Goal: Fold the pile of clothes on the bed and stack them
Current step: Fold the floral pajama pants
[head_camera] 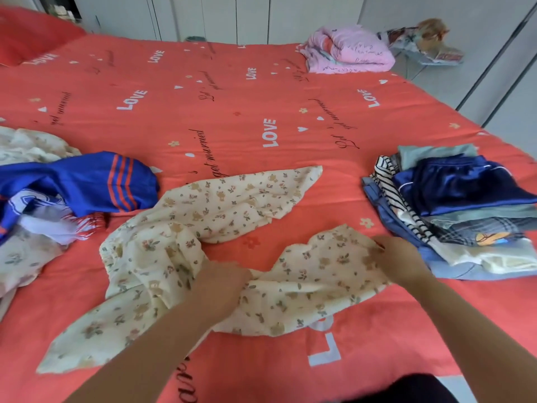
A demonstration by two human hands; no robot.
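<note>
Between pile [72,187], stack [453,210]: left hand [223,286], right hand [398,257] grip floral garment [232,205] edge.

Far ahead of the right hand [398,260], a pink blanket [348,49] with dark writing lies bunched on the far corner of the bed [203,112]. Just right of the blanket sits a pale blue printed thing [430,45] with a brown fluffy bit on top; what it is I cannot tell. Far ahead of both hands, tall white cupboard doors [255,16] stand in a row. Way off to the left of the left hand [220,286] and far ahead lies a red pillow [32,33]. A dark shelf [62,10] with small things shows behind it. Off to the right of the right hand, past the bed's edge, is pale floor [511,132].
</note>
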